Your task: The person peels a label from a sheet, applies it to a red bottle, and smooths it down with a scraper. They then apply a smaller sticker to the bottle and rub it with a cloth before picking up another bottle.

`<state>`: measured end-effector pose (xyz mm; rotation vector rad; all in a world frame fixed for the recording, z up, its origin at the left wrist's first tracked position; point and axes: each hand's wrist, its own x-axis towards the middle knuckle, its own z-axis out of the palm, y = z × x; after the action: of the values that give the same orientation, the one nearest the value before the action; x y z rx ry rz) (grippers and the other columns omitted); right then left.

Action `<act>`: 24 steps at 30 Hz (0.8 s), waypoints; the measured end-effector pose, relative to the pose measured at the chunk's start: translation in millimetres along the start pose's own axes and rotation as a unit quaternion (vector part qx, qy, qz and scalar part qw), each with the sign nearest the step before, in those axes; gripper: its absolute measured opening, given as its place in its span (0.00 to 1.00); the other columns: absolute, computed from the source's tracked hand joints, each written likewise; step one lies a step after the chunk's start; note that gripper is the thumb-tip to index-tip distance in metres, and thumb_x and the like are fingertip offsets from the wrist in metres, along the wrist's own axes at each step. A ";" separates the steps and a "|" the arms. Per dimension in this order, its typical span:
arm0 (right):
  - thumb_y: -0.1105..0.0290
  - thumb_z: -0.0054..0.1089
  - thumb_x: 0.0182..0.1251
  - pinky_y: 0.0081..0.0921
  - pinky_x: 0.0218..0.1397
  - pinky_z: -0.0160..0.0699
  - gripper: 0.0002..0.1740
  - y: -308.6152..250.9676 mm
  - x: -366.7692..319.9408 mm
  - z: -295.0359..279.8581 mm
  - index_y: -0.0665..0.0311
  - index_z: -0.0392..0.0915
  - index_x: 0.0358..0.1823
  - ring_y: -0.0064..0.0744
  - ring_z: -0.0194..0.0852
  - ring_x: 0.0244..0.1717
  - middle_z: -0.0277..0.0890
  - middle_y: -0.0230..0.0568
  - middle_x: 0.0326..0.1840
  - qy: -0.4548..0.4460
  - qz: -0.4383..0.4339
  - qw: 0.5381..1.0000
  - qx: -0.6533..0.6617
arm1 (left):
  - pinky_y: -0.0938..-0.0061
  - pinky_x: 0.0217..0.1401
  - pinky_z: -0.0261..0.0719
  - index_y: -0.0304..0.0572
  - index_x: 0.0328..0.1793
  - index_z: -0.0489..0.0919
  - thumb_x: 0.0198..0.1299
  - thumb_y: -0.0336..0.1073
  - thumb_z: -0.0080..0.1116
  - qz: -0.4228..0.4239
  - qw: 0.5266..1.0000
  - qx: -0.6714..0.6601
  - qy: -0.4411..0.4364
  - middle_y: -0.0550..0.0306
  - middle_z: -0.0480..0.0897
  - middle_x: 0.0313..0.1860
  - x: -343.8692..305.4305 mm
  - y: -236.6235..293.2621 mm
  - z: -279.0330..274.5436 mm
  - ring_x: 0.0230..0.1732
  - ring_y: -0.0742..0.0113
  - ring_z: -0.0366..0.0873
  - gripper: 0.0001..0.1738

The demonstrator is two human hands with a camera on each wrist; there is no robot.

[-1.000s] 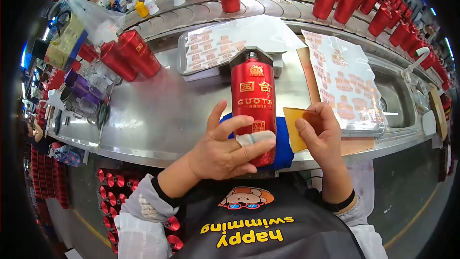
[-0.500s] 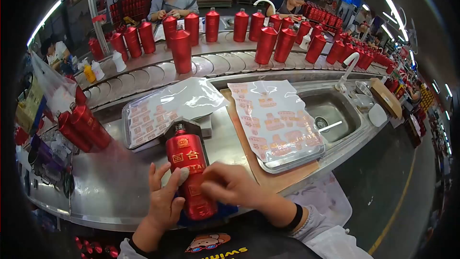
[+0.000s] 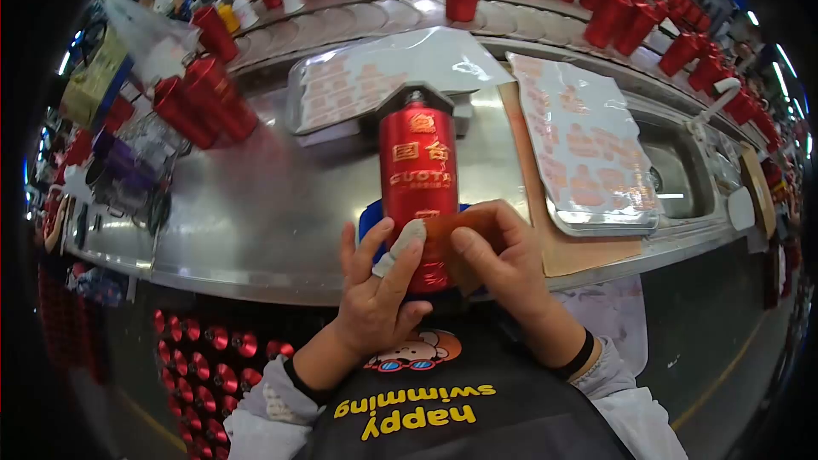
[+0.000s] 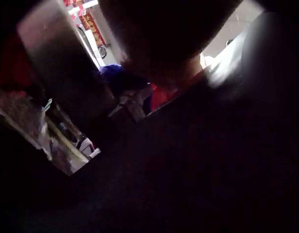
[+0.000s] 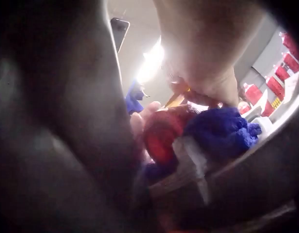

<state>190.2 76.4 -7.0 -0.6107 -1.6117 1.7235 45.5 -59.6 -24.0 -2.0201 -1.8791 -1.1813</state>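
A red bottle [image 3: 417, 149] with gold lettering lies on its back, its neck in a dark angular rest [image 3: 460, 104] and its lower part over a blue cloth [image 3: 369, 226]. My left hand [image 3: 371, 294] touches the bottle's lower left side with fairly straight fingers; a whitish wrap [image 3: 407, 243] covers one finger. Between the thumb and fingers of my right hand [image 3: 511, 268] is a thin amber sheet [image 3: 452, 234], bent against the bottle's lower front. In the right wrist view, the bottle's round base [image 5: 161, 138] shows beside the blue cloth [image 5: 222, 131]. The left wrist view is mostly dark.
Two trays bear printed decal sheets: one tray [image 3: 298, 111] behind the bottle, another [image 3: 596, 226] on the right beside a sink [image 3: 682, 175]. Two red bottles [image 3: 217, 98] lean at the left. Several more line the conveyor [image 3: 341, 21] behind, and others stand below the counter.
My right hand has brought the amber sheet from the bottle's right side onto its lower front. The head view swung up, then back down. My left hand stays at the bottle.
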 end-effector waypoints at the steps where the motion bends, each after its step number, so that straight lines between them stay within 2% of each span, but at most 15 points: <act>1: 0.69 0.64 0.68 0.17 0.37 0.74 0.10 7.8 1.2 -3.6 0.66 0.77 0.46 0.13 0.73 0.36 0.80 0.30 0.35 0.021 0.006 0.999 -0.031 | 0.39 0.79 0.38 0.39 0.72 0.70 0.72 0.56 0.46 0.000 1.000 0.009 -0.004 0.46 0.80 0.63 -6.9 -4.0 0.9 0.75 0.44 0.62 0.33; 2: 0.68 0.65 0.68 0.15 0.36 0.73 0.11 9.6 1.2 -6.8 0.67 0.76 0.46 0.12 0.71 0.34 0.79 0.29 0.34 0.041 -0.012 0.998 -0.050 | 0.38 0.79 0.38 0.41 0.72 0.71 0.72 0.55 0.47 0.006 1.000 0.017 -0.007 0.46 0.80 0.62 -10.3 -7.8 0.4 0.75 0.45 0.62 0.32; 4: 0.70 0.63 0.70 0.13 0.37 0.72 0.10 14.9 0.4 -11.6 0.67 0.75 0.47 0.10 0.71 0.35 0.78 0.28 0.35 0.046 0.005 0.999 -0.010 | 0.39 0.80 0.36 0.47 0.71 0.72 0.72 0.55 0.47 0.001 1.000 0.010 -0.004 0.50 0.82 0.60 -14.7 -12.3 1.5 0.77 0.48 0.60 0.29; 7: 0.72 0.62 0.71 0.12 0.39 0.72 0.10 13.0 1.5 -12.8 0.67 0.74 0.48 0.10 0.71 0.36 0.78 0.29 0.37 0.036 0.008 0.999 0.035 | 0.40 0.80 0.33 0.51 0.70 0.75 0.71 0.57 0.47 0.042 0.998 0.022 -0.036 0.53 0.82 0.62 -7.4 -17.9 -10.3 0.77 0.49 0.59 0.29; 8: 0.72 0.61 0.71 0.12 0.40 0.72 0.10 12.3 1.0 -13.8 0.68 0.74 0.48 0.10 0.71 0.37 0.77 0.29 0.37 0.031 0.010 0.999 0.044 | 0.40 0.80 0.32 0.55 0.68 0.77 0.70 0.60 0.46 0.061 0.995 0.031 -0.079 0.60 0.81 0.63 -1.1 -18.9 -17.4 0.77 0.51 0.59 0.29; 11: 0.72 0.62 0.71 0.12 0.41 0.72 0.10 13.1 0.1 -15.0 0.68 0.74 0.48 0.11 0.73 0.37 0.78 0.29 0.38 0.039 0.011 0.999 0.027 | 0.41 0.81 0.32 0.58 0.68 0.77 0.69 0.61 0.45 0.162 0.974 0.052 -0.151 0.65 0.81 0.63 28.4 -28.0 -27.4 0.75 0.52 0.61 0.29; 12: 0.73 0.62 0.71 0.13 0.41 0.73 0.10 13.8 0.0 -16.1 0.68 0.74 0.48 0.12 0.73 0.38 0.78 0.29 0.38 0.036 0.004 0.999 0.009 | 0.42 0.81 0.32 0.59 0.68 0.77 0.70 0.62 0.43 0.177 0.971 0.056 -0.148 0.68 0.81 0.62 38.6 -35.3 -27.1 0.74 0.54 0.62 0.29; 17: 0.75 0.63 0.69 0.15 0.43 0.74 0.10 7.2 0.3 -24.0 0.69 0.74 0.48 0.14 0.75 0.40 0.79 0.31 0.39 0.047 -0.027 0.998 -0.028 | 0.46 0.83 0.33 0.59 0.66 0.79 0.72 0.59 0.42 0.153 0.980 0.032 -0.125 0.67 0.82 0.61 67.3 -57.3 -22.9 0.73 0.58 0.62 0.27; 24: 0.76 0.62 0.69 0.15 0.47 0.75 0.11 4.5 5.3 -34.0 0.68 0.74 0.50 0.16 0.76 0.43 0.79 0.33 0.42 0.051 -0.031 0.998 -0.020 | 0.46 0.83 0.33 0.58 0.68 0.78 0.70 0.58 0.46 0.121 0.984 0.008 -0.131 0.68 0.85 0.56 43.8 -54.5 -27.2 0.74 0.59 0.61 0.27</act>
<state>211.1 102.9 -14.8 -0.6515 -1.5803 1.5936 -19.0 -29.7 -0.1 -2.4121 -1.6718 -0.8717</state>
